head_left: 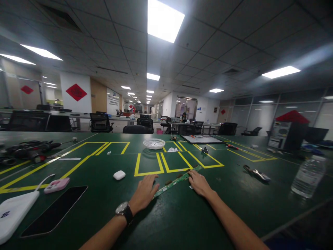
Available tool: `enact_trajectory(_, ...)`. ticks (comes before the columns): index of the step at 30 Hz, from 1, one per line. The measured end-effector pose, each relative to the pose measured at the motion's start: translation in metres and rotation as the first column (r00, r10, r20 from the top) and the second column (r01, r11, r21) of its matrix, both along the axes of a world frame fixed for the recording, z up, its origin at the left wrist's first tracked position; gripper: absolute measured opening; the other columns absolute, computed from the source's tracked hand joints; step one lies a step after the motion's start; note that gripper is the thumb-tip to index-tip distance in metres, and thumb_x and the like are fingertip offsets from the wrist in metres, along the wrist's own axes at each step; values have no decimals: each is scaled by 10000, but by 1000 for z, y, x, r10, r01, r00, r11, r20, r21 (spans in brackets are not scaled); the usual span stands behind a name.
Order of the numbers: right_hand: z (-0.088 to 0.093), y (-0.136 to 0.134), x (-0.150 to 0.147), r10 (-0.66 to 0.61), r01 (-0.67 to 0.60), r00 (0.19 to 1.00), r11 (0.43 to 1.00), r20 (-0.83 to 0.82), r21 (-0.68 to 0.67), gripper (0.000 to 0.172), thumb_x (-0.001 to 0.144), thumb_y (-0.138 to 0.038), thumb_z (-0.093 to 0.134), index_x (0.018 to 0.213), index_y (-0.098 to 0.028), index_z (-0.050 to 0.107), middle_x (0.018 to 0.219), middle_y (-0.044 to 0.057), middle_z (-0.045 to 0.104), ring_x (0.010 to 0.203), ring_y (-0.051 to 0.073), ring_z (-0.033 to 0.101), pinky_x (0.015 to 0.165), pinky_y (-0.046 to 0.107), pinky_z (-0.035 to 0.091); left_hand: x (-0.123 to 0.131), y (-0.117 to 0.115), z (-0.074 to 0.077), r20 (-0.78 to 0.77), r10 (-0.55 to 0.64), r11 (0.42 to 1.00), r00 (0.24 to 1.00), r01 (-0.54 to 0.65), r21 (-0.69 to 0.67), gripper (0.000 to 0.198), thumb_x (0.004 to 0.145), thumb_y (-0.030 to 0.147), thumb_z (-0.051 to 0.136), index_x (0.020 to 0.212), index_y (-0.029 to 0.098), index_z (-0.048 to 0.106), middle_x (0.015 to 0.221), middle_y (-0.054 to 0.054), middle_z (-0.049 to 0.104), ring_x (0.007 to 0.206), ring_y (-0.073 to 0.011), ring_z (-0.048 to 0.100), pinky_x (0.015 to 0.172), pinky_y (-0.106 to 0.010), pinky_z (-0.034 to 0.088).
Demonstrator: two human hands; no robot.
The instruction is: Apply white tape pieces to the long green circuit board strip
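A long, narrow green circuit board lies slantwise just above or on the green table, its right end farther from me. My left hand, with a black-strapped watch on the wrist, grips the board's near left end between thumb and fingers. Toward the far end, my right hand has its fingers closed on the board's edge. Dark parts stick up along the strip. The left fingertips are partly hidden, and whether the board touches the table I cannot tell.
A white earbud case, a black phone and a white power bank lie left. Ahead stands a white basket. To the right are a metal tool and a water bottle. Yellow tape marks the table.
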State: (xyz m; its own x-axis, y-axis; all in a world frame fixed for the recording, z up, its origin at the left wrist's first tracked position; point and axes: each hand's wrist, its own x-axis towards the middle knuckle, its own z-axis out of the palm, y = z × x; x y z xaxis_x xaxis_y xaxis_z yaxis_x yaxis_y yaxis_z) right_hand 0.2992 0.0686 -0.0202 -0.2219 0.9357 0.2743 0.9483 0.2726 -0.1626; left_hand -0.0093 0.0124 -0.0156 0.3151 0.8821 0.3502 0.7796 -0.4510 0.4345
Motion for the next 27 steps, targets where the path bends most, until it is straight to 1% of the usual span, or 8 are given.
enact_trajectory(3,-1,-1,0,-6,6,1000,1000,-2,-12,494,959,-322,306,1359,-123,516,1449,128,470,1364,231,390,1124,387,277,1,-2,1,-17,-6,1000,1000,6,-3,390,990,383,365,1312,193,474,1357,-122,514,1268,-257,451,1029,-424,366)
enact_trajectory(6,1,0,1,-7,7,1000,1000,2,11,487,957,-275,282,1333,-105,540,1406,133,514,1326,220,439,1109,355,300,2,-3,1,-41,-47,999,998,48,18,382,989,380,387,1317,206,478,1371,-112,506,1287,-258,431,1048,-434,348)
enact_trajectory(11,2,3,3,-74,75,997,996,-18,54,423,953,-240,300,1218,-135,613,1293,118,601,1199,222,543,1035,337,370,5,-9,6,-124,-293,953,948,301,46,332,992,353,428,1304,282,514,1423,-53,470,1306,-239,417,1059,-413,346)
enact_trajectory(14,5,5,3,-103,107,994,990,-41,92,383,957,-246,325,1166,-148,631,1235,119,624,1149,225,557,983,332,395,7,-15,12,-157,-380,921,911,389,26,318,1002,327,417,1304,308,517,1395,-25,504,1256,-224,471,1029,-387,370)
enact_trajectory(19,17,1,4,-163,171,985,960,-56,222,354,965,-252,334,1002,-151,670,1088,129,655,1069,217,573,921,294,403,8,-17,14,-199,-357,927,912,372,40,328,1013,330,392,1321,303,501,1359,-30,540,1224,-219,500,1000,-377,368)
enact_trajectory(23,25,-11,7,-239,239,971,968,-11,81,344,946,-265,362,862,-176,683,898,107,694,843,215,639,738,296,432,7,-14,11,-219,-295,950,930,309,36,359,1019,369,368,1355,286,466,1398,-47,517,1265,-229,471,1021,-404,339)
enact_trajectory(25,28,-20,8,-185,184,982,982,32,33,308,917,-255,404,824,-180,688,847,100,692,784,215,639,697,297,421,6,-13,8,-219,-272,958,937,285,31,381,1021,396,350,1367,275,455,1424,-54,498,1303,-237,436,1035,-418,325)
enact_trajectory(27,32,-28,6,-45,42,997,998,57,38,271,888,-232,440,812,-180,694,866,95,688,807,213,632,708,293,418,4,-10,5,-220,-255,963,942,267,29,406,1022,422,335,1382,267,444,1446,-56,479,1335,-245,401,1054,-433,306)
